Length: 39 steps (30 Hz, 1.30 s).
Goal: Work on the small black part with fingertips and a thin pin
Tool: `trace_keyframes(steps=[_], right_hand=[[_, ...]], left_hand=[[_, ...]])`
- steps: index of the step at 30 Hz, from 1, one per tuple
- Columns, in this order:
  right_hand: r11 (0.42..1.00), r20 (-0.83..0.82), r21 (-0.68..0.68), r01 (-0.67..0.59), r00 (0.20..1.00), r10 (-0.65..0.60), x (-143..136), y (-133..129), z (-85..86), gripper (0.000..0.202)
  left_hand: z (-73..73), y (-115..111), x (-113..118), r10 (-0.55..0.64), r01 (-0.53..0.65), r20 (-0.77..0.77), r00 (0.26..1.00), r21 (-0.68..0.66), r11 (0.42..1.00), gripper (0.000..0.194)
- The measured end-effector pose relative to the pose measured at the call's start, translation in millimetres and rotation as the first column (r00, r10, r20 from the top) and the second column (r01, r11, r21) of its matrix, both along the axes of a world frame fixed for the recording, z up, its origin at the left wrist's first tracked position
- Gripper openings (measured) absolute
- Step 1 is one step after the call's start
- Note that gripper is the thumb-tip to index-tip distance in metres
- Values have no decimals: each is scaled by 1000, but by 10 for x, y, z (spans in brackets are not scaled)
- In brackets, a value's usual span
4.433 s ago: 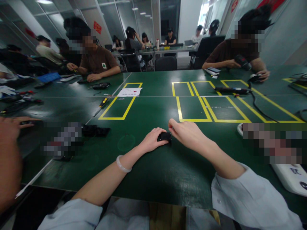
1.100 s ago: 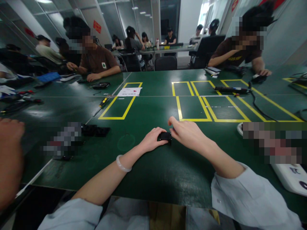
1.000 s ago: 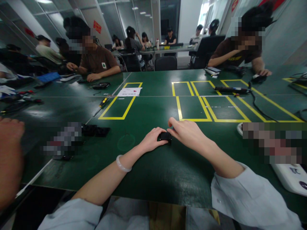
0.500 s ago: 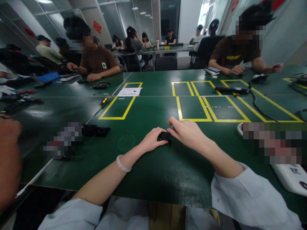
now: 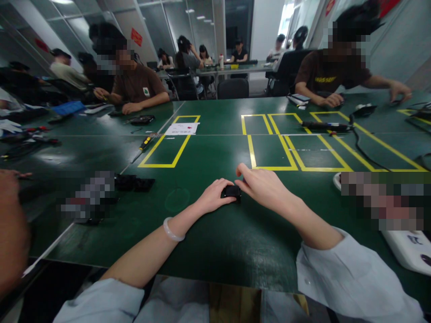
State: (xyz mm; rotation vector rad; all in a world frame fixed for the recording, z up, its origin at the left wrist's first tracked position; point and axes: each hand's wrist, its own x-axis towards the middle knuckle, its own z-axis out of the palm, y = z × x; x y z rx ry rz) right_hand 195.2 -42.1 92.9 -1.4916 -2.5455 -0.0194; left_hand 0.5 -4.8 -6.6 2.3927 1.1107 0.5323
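Note:
Between the thumb and fingers of my left hand [image 5: 217, 194] is a small black rectangular block [image 5: 232, 192], held low at the green table [image 5: 205, 242]. What kind of part it is I cannot make out. My right hand [image 5: 262, 181] is beside the block's right end. Its fingers are curled and drawn together near the block's upper right corner; whatever they may pinch is too small or hidden to name. A pale bracelet [image 5: 173, 229] rings my left wrist.
Dark parts [image 5: 134, 183] lie to the left, near another person's arm [image 5: 11, 224]. A yellow-black screwdriver [image 5: 145, 143] and a paper sheet [image 5: 182, 128] lie beyond. Farther right is a corded black tool [image 5: 326, 127]; a white case [image 5: 404, 251] sits at right. Two people sit opposite.
My hands and the black block look the same as before. Across the table, the person at the right has stretched an arm out to the right. The person's hand at the left edge shifted slightly.

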Motion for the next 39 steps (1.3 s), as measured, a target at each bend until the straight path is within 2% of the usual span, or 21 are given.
trace_keyframes(steps=[4,11,18,25,39], right_hand=[[1000,37,-9,9,999,-8,2,8,-4,20],[999,-14,-38,-18,1000,18,-3,-21,24,22],[1000,18,-4,3,1000,-3,-2,9,-13,18],[1000,-16,-30,-9,1000,9,-4,-21,23,19],[1000,-23,1,-23,999,23,10,1,-15,18]], left_hand=[[-11,5,-4,-6,6,6,1000,10,1000,36],[5,3,-4,-6,6,-2,1000,-2,1000,38],[-9,10,-4,-7,7,-4,1000,3,1000,36],[-5,8,-11,-8,8,6,1000,11,1000,37],[-12,10,-9,-13,13,-3,1000,18,1000,38]])
